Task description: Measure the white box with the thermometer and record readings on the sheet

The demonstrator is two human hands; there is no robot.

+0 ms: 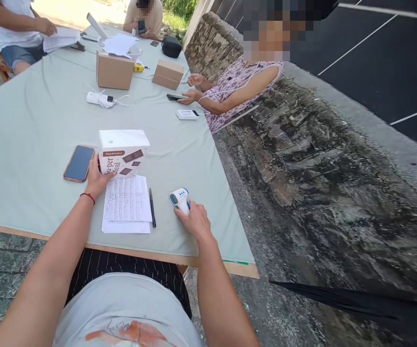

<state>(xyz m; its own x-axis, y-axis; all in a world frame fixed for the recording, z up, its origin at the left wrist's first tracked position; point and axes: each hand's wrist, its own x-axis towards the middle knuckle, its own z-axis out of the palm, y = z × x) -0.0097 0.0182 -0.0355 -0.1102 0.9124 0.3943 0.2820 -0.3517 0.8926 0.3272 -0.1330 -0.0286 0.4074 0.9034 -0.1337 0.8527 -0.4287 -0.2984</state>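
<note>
My left hand grips the lower left corner of a white printed box with pictures of chocolate pieces, standing on the table. My right hand is closed around the handle of a white and blue infrared thermometer at the table's right side. Left of the box lies a smartphone in a brown case. Sheets of paper covered in small writing rest in front of the box, and a black pen lies along their right edge.
On the pale green tablecloth farther back are a brown carton, a smaller carton, a white device with a cord and a black case. Three other people sit around the table. A stone wall runs along the right.
</note>
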